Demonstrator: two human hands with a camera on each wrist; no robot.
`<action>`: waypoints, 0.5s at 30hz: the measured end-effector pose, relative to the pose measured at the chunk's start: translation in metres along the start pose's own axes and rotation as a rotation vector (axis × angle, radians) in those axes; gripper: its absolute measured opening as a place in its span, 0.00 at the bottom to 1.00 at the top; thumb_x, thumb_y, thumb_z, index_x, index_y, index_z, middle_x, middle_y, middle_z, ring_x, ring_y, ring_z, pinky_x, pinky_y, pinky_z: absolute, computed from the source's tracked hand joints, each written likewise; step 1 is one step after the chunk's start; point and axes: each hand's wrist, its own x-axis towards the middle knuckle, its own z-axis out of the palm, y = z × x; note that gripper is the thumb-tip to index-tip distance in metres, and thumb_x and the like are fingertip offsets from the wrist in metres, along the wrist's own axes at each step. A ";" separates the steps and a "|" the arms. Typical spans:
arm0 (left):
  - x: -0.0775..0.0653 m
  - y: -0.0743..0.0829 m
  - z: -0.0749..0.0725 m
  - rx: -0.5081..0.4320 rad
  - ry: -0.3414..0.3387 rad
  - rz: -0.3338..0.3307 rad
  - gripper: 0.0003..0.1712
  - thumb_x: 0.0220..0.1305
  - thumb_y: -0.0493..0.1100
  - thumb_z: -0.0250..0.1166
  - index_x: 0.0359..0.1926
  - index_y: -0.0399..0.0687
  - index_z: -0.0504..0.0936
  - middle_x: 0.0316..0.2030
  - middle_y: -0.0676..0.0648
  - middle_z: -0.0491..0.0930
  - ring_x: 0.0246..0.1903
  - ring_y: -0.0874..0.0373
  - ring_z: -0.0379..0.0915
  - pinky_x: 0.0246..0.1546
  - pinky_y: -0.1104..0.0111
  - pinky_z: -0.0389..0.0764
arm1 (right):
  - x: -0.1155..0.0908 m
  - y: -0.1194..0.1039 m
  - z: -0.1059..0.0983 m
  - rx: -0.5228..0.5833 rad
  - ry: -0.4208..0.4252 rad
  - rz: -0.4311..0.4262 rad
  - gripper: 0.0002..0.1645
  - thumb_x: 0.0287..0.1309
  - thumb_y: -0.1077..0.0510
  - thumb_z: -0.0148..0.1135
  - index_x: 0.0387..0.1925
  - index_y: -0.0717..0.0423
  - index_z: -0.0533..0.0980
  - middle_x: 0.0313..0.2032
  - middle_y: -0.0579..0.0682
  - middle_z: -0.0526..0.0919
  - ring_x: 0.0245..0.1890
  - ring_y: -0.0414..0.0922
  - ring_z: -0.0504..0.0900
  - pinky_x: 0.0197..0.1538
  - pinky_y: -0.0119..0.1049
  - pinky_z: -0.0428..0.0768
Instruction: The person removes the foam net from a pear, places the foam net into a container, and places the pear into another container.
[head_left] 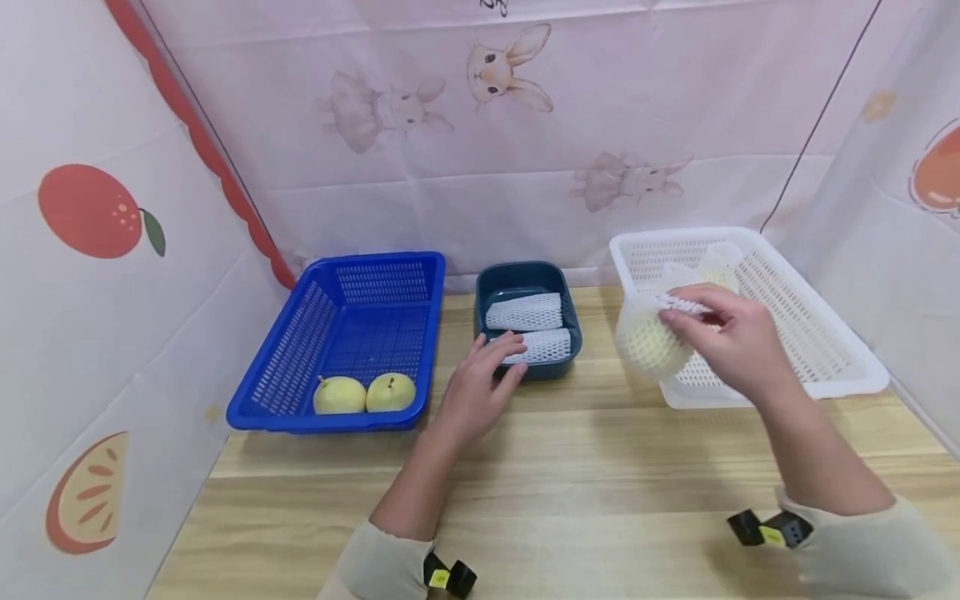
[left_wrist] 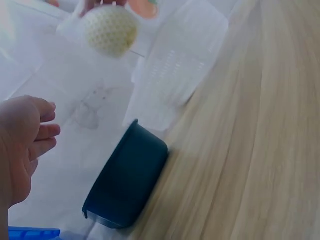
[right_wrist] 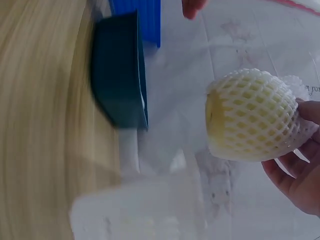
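Observation:
My right hand [head_left: 738, 342] pinches the gathered end of a white foam net with a pale yellow pear [head_left: 651, 342] inside. The netted pear hangs over the near left edge of the white basket [head_left: 840, 387]; its bare underside shows in the right wrist view [right_wrist: 216, 120]. My left hand [head_left: 474, 396] holds nothing, its fingers loosely bent over the near left side of a dark teal box [head_left: 528, 372]. Two empty foam nets, a far one [head_left: 525, 312] and a near one [head_left: 553, 345], lie in that box. The fingers overlap the near net in the head view.
On the left stands a blue basket [head_left: 330, 423] with two bare pears, one on the left [head_left: 340, 397] and one on the right [head_left: 391, 393]. At the back of the white basket lie netted fruits [head_left: 720, 271]. A printed cloth [head_left: 420, 200] hangs behind the wooden table [head_left: 585, 500].

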 end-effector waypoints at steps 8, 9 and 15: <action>-0.005 0.009 -0.009 -0.118 -0.063 -0.060 0.20 0.67 0.56 0.55 0.58 0.61 0.75 0.58 0.58 0.74 0.56 0.62 0.71 0.57 0.62 0.72 | -0.012 -0.008 0.048 0.101 -0.184 0.095 0.09 0.52 0.62 0.68 0.38 0.56 0.83 0.41 0.52 0.84 0.36 0.30 0.79 0.37 0.21 0.78; -0.005 0.008 -0.010 -0.131 -0.071 -0.065 0.21 0.66 0.58 0.54 0.58 0.61 0.75 0.57 0.58 0.75 0.55 0.62 0.72 0.56 0.62 0.73 | -0.014 -0.007 0.053 0.112 -0.210 0.113 0.10 0.52 0.60 0.68 0.39 0.55 0.83 0.42 0.52 0.84 0.37 0.31 0.79 0.38 0.22 0.78; -0.005 0.008 -0.007 -0.200 -0.147 -0.118 0.23 0.63 0.59 0.58 0.57 0.59 0.76 0.53 0.57 0.78 0.54 0.65 0.72 0.53 0.66 0.76 | -0.021 -0.002 0.080 0.172 -0.343 0.201 0.11 0.55 0.52 0.67 0.40 0.49 0.82 0.44 0.47 0.83 0.45 0.40 0.79 0.42 0.31 0.81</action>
